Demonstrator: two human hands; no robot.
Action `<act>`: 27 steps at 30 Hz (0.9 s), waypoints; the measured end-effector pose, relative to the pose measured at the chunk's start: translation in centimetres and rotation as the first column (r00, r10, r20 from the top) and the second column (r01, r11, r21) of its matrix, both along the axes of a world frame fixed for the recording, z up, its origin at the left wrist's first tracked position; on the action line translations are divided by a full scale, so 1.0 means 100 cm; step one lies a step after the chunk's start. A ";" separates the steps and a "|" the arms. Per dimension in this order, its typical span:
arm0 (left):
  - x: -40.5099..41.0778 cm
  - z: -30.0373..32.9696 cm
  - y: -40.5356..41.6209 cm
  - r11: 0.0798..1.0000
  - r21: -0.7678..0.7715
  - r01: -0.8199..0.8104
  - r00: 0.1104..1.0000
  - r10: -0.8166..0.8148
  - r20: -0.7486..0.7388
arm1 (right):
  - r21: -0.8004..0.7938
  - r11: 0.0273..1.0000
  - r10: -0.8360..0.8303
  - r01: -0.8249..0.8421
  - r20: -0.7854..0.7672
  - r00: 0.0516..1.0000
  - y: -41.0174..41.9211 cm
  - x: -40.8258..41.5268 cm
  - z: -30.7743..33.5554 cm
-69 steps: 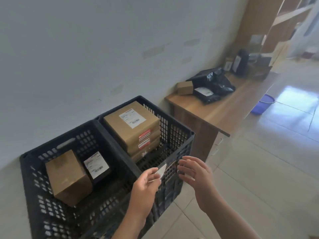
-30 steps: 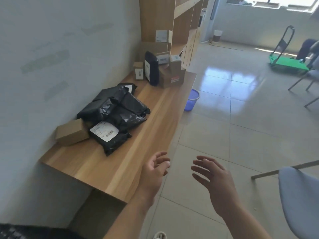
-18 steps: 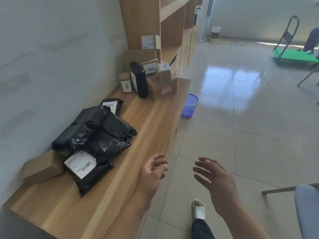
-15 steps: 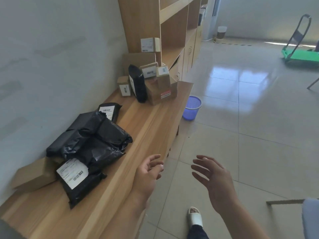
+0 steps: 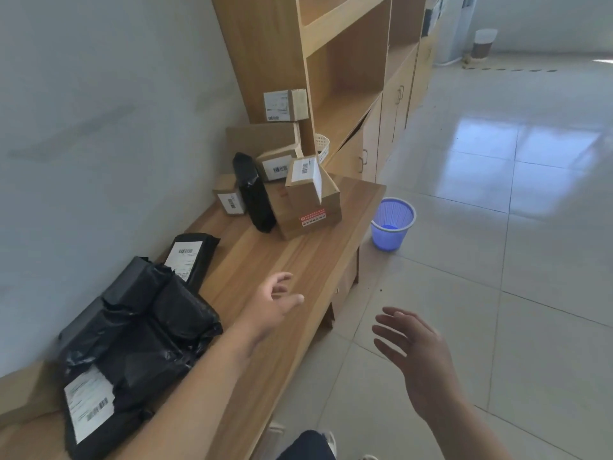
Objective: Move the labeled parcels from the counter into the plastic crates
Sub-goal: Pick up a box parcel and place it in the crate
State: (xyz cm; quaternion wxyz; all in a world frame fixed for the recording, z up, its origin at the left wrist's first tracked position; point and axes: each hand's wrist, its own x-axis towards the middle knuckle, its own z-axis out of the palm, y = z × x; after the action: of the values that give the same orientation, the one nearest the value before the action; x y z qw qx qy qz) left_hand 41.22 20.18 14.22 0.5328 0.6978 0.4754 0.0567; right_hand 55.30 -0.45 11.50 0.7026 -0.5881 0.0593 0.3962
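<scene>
A long wooden counter [image 5: 308, 260] runs along the wall. A heap of black poly-bag parcels [image 5: 142, 330] with white labels lies at its near left. A flat black labeled parcel [image 5: 190, 257] lies just beyond the heap. At the far end stand several labeled cardboard boxes [image 5: 306, 200] and an upright black bag [image 5: 253, 192]. My left hand [image 5: 275, 302] hovers open over the counter's middle, right of the heap, holding nothing. My right hand [image 5: 416, 353] is open over the floor beside the counter. No crate is in view.
A tall wooden shelf unit [image 5: 335, 61] rises behind the boxes, with a small white basket [image 5: 322, 146] on it. A blue wastebasket [image 5: 393, 224] stands on the tiled floor by the counter's far end. My foot shows at the bottom edge.
The view has swung from the black crates to the counter and come closer along it. My left hand has moved forward over the counter top; both hands stay open and hold nothing.
</scene>
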 end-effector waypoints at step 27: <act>0.297 -0.005 0.308 0.954 0.163 0.250 0.876 -0.152 -0.458 | -0.196 0.980 0.033 -0.020 0.059 0.998 0.185 0.235 0.025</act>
State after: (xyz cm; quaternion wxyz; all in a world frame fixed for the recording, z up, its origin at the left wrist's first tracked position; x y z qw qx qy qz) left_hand 70.88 51.01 13.68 0.3352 0.7921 0.4988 -0.1068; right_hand 78.80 18.03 14.01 0.6377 -0.6670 0.0681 0.3793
